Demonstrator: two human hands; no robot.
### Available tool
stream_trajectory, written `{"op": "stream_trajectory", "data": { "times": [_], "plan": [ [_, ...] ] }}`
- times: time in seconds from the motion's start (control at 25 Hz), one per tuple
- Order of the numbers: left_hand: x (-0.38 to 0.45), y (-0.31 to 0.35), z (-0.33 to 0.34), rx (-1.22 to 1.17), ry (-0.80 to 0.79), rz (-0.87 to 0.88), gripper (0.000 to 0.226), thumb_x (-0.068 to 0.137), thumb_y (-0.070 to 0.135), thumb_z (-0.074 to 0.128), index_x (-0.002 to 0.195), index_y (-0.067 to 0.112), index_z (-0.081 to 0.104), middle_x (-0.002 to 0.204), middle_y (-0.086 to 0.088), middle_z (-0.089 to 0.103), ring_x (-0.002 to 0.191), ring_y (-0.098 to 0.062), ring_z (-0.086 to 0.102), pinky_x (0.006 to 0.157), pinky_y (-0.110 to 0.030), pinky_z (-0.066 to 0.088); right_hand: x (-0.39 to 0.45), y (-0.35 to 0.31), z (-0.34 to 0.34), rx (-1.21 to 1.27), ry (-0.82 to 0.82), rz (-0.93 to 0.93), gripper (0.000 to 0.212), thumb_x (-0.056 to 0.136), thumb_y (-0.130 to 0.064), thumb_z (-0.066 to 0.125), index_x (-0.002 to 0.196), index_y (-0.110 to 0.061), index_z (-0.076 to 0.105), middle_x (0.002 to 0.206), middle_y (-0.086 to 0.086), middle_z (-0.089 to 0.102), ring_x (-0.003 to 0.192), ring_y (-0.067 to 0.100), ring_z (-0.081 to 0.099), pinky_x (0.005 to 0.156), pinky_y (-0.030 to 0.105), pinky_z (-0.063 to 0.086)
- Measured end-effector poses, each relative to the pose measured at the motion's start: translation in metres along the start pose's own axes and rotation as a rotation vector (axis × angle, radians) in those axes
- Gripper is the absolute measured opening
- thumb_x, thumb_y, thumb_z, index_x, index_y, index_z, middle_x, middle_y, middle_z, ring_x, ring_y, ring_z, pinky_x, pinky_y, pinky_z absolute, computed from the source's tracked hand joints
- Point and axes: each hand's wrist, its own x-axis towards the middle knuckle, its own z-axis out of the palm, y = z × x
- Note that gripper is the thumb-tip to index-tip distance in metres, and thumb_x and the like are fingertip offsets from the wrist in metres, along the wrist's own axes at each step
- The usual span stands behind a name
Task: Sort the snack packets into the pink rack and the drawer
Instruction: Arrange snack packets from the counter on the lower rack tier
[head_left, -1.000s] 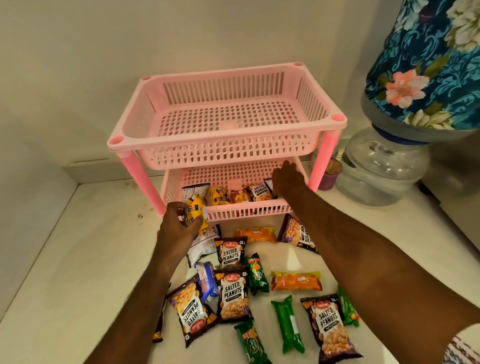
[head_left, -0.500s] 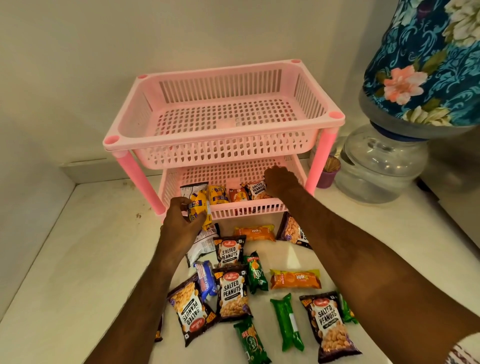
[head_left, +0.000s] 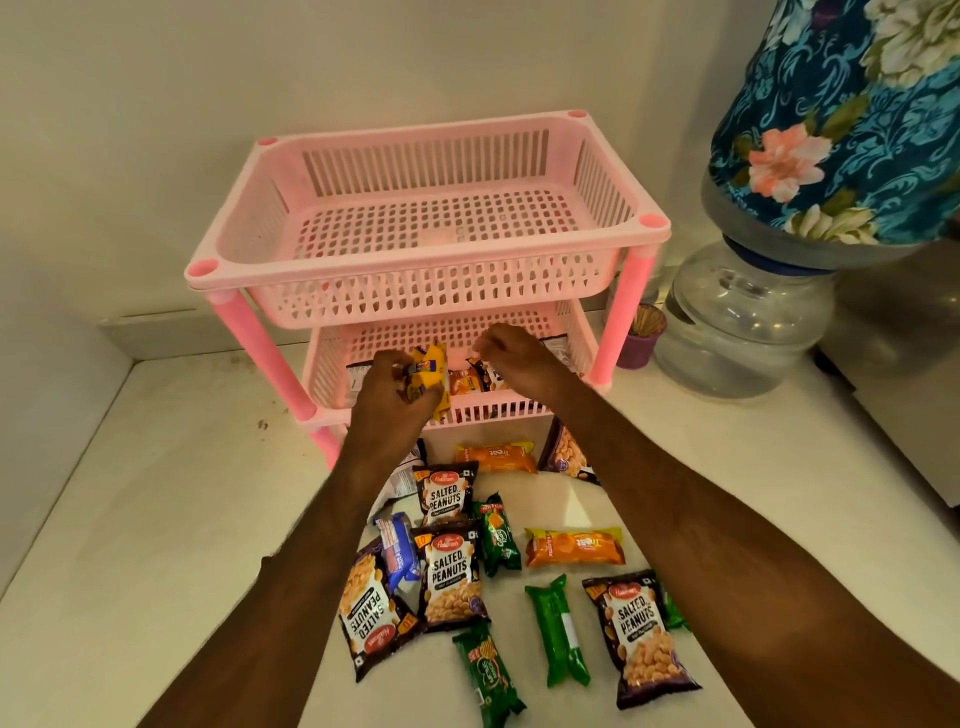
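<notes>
A two-tier pink rack (head_left: 410, 283) stands against the wall; its top basket holds nothing, its lower basket holds a few packets (head_left: 464, 381). My left hand (head_left: 390, 402) is shut on a yellow snack packet (head_left: 430, 373) at the front edge of the lower basket. Over the same basket, my right hand (head_left: 511, 358) hovers with fingers loosely curled and nothing visibly in them. On the counter in front lie several packets: black salted peanuts (head_left: 448, 578), orange biscuits (head_left: 574, 547), green biscuits (head_left: 557, 631) and a blue packet (head_left: 397, 552).
A water dispenser with a clear base (head_left: 743, 332) and a floral-covered bottle (head_left: 841, 119) stands to the right of the rack. A small purple cup of toothpicks (head_left: 643, 338) sits between them. The white counter (head_left: 156, 519) meets walls at the left and back.
My left hand has lifted the yellow packet up and forward to the lower basket. My right hand has drawn back a little from inside that basket, fingers curling.
</notes>
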Motion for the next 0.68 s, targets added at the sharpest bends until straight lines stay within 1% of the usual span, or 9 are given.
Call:
{"op": "stream_trajectory", "data": {
  "times": [0.04,0.12,0.24,0.32,0.4,0.48,0.56,0.6,0.68],
  "plan": [
    [0.003,0.006,0.008,-0.002,-0.004,0.012,0.042,0.081,0.038,0.074,0.114,0.036,0.048,0.106,0.011,0.063,0.092,-0.009,0.068,0.077,-0.041,0.060,-0.005,-0.006,0.006,0.164,-0.057,-0.005,0.036,0.103,-0.041,0.049,0.107,-0.009,0.064,0.104,0.015,0.069,0.097,0.029,0.066,0.087,0.045,0.052],
    [0.010,0.017,0.023,0.005,0.005,0.061,0.041,0.082,0.038,0.073,0.115,0.035,0.049,0.108,0.005,0.063,0.093,-0.015,0.069,0.073,-0.039,0.060,-0.011,-0.015,0.017,0.384,-0.132,0.004,0.038,0.099,-0.046,0.056,0.112,-0.012,0.066,0.104,0.012,0.072,0.096,0.027,0.070,0.085,0.046,0.055],
    [0.021,0.027,0.036,-0.019,-0.033,0.115,0.050,0.083,0.029,0.074,0.125,0.032,0.049,0.116,0.002,0.063,0.098,-0.017,0.069,0.078,-0.045,0.061,-0.007,-0.013,0.018,0.541,-0.092,0.042,0.036,0.093,-0.038,0.067,0.118,-0.012,0.065,0.105,0.011,0.074,0.094,0.024,0.071,0.084,0.042,0.058],
    [0.025,0.023,0.038,0.048,-0.090,0.137,0.067,0.082,0.035,0.078,0.139,0.032,0.042,0.132,0.000,0.059,0.114,-0.021,0.064,0.093,-0.047,0.056,-0.001,-0.006,0.012,0.584,-0.036,0.090,0.042,0.089,-0.039,0.070,0.122,-0.016,0.060,0.110,0.005,0.072,0.097,0.019,0.070,0.084,0.037,0.060],
    [0.024,0.009,0.037,0.253,-0.080,0.160,0.079,0.083,0.042,0.078,0.148,0.024,0.037,0.143,-0.004,0.052,0.126,-0.024,0.056,0.106,-0.046,0.046,0.006,0.002,0.002,0.592,0.016,0.121,0.044,0.088,-0.043,0.071,0.123,-0.022,0.053,0.114,-0.003,0.067,0.098,0.013,0.069,0.069,0.026,0.060],
    [0.015,-0.010,0.031,0.473,-0.033,0.189,0.079,0.086,0.045,0.074,0.150,0.015,0.037,0.147,-0.009,0.050,0.133,-0.029,0.050,0.112,-0.046,0.039,0.017,0.009,-0.007,0.529,0.033,0.100,0.047,0.093,-0.047,0.064,0.131,-0.025,0.047,0.124,-0.006,0.063,0.101,0.013,0.067,0.060,0.022,0.056],
    [0.004,-0.031,0.019,0.657,-0.002,0.259,0.078,0.087,0.043,0.072,0.149,0.009,0.040,0.148,-0.013,0.048,0.138,-0.034,0.044,0.116,-0.049,0.031,0.031,0.016,-0.015,0.457,0.026,0.068,0.049,0.100,-0.043,0.052,0.144,-0.025,0.040,0.135,-0.002,0.056,0.104,0.013,0.063,0.058,0.019,0.053],
    [0.000,-0.041,0.012,0.739,0.010,0.281,0.080,0.086,0.043,0.071,0.150,0.007,0.039,0.149,-0.014,0.047,0.141,-0.035,0.040,0.118,-0.053,0.028,0.038,0.020,-0.018,0.460,0.029,0.041,0.046,0.103,-0.038,0.048,0.144,-0.022,0.039,0.136,0.002,0.055,0.104,0.013,0.063,0.060,0.018,0.054],
    [-0.010,-0.055,0.002,0.842,0.039,0.281,0.084,0.084,0.040,0.071,0.152,0.008,0.035,0.152,-0.014,0.042,0.146,-0.037,0.030,0.120,-0.059,0.020,0.050,0.029,-0.022,0.449,0.060,-0.017,0.032,0.105,-0.028,0.045,0.133,-0.013,0.046,0.123,0.006,0.061,0.105,0.013,0.065,0.070,0.021,0.058]
  ]
}}
